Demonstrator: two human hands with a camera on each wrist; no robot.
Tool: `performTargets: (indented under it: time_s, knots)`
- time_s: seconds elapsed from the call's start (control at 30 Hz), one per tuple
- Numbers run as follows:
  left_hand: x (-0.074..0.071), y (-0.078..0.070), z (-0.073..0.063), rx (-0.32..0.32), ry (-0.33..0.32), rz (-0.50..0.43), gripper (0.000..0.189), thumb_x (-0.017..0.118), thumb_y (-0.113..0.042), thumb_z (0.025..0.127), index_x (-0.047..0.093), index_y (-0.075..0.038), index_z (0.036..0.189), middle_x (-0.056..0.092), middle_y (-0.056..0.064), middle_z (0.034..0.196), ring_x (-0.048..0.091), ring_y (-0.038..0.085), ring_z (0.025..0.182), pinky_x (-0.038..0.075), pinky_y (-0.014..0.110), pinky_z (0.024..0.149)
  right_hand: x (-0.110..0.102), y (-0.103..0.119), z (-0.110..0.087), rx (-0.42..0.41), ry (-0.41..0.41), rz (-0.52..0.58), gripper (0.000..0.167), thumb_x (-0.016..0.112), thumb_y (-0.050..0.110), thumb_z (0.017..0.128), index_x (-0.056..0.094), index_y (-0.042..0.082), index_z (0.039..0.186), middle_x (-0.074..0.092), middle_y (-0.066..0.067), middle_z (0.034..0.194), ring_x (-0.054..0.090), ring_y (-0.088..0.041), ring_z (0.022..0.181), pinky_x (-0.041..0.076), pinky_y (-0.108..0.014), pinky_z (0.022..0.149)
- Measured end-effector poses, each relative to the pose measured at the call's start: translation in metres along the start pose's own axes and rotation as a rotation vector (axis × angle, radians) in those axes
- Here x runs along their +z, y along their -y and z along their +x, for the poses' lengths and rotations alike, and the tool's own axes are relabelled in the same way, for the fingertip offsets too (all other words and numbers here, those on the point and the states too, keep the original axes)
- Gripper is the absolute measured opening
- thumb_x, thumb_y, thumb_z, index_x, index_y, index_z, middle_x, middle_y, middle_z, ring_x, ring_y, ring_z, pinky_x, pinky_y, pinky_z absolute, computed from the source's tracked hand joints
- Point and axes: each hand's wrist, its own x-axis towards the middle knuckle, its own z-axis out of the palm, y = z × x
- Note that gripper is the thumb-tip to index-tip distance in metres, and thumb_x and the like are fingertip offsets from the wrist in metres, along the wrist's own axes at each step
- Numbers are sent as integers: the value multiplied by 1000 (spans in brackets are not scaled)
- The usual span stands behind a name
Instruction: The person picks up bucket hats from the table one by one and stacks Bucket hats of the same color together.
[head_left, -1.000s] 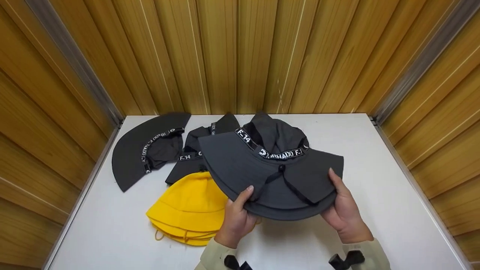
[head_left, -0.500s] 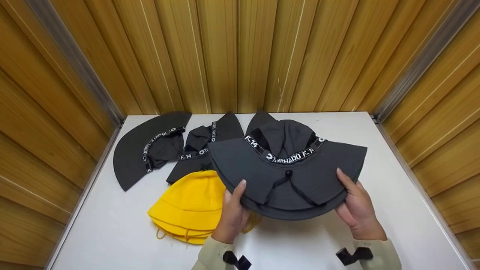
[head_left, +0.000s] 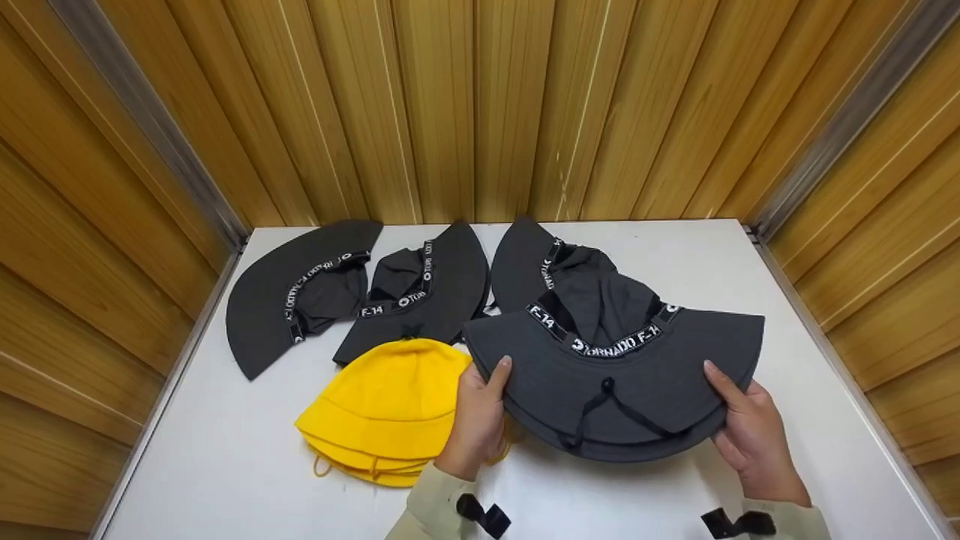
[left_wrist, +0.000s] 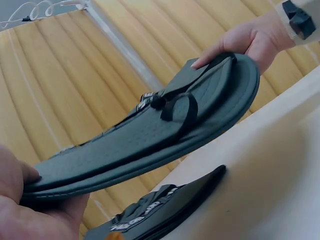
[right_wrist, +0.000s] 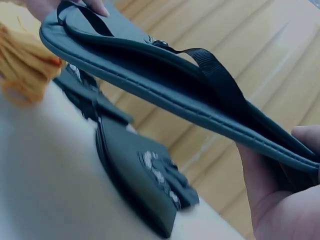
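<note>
A dark grey bucket hat [head_left: 540, 382], folded flat with its wide brim doubled, is held up over the right front of the table. Its lettered band and a black chin cord with a bead face up. My left hand [head_left: 478, 420] pinches the left end of the brim, thumb on top. At the opposite end, my right hand [head_left: 757, 435] grips the brim the same way. In the left wrist view the folded brim [left_wrist: 125, 150] hangs above the tabletop. The right wrist view shows a gap between the brim's two layers, with the cord [right_wrist: 215, 75] across it.
Three more dark hats lie along the back: one at left [head_left: 259, 315], one in the middle [head_left: 457, 300], one at right [head_left: 517, 262] partly behind the held hat. Stacked yellow hats [head_left: 375, 420] sit beside my left hand. Wood-patterned walls [head_left: 510, 112] enclose the white table [head_left: 225, 450].
Both hands have carried the held hat to the right, lately also lower and nearer. The dark hat at the back right, mostly covered before, now shows more. Other hats stay put.
</note>
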Motion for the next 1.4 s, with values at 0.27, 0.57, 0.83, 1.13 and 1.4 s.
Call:
performTargets:
  time_s: [0.27,0.57,0.83,1.13,1.4]
  knots:
    - [24,26,-10,-150,57,136,49,55,-22,107,43,-4,152,59,7,148,59,19,134,47,37,112,-37,8,0,5,-267,-122,18,68,5,97,75,21,104,77,10,108,73,-4,103,59,-22,87]
    - [33,55,-14,-318,151,23,47,47,-15,109,39,5,150,64,17,138,68,28,121,58,49,97,-74,2,6,134,-444,-254,15,78,16,92,73,30,90,75,20,93,72,3,89,60,-17,80]
    - [23,70,-12,-409,149,45,42,45,-15,109,43,7,145,71,23,124,72,35,112,60,53,92,-82,-5,12,217,-512,-397,16,84,28,86,71,36,81,73,22,85,71,6,83,59,-14,76]
    - [12,67,-9,-527,156,122,39,45,-19,110,47,2,143,76,23,108,77,36,94,63,52,82,-86,-11,18,243,-512,-672,73,83,45,84,58,6,141,68,22,92,64,12,81,56,-11,76]
    - [7,60,-10,-560,191,219,29,48,-16,109,56,3,129,77,22,99,78,31,83,64,47,80,-89,-10,19,274,-458,-1040,92,69,57,92,43,-12,148,59,-28,139,62,4,85,52,-10,71]
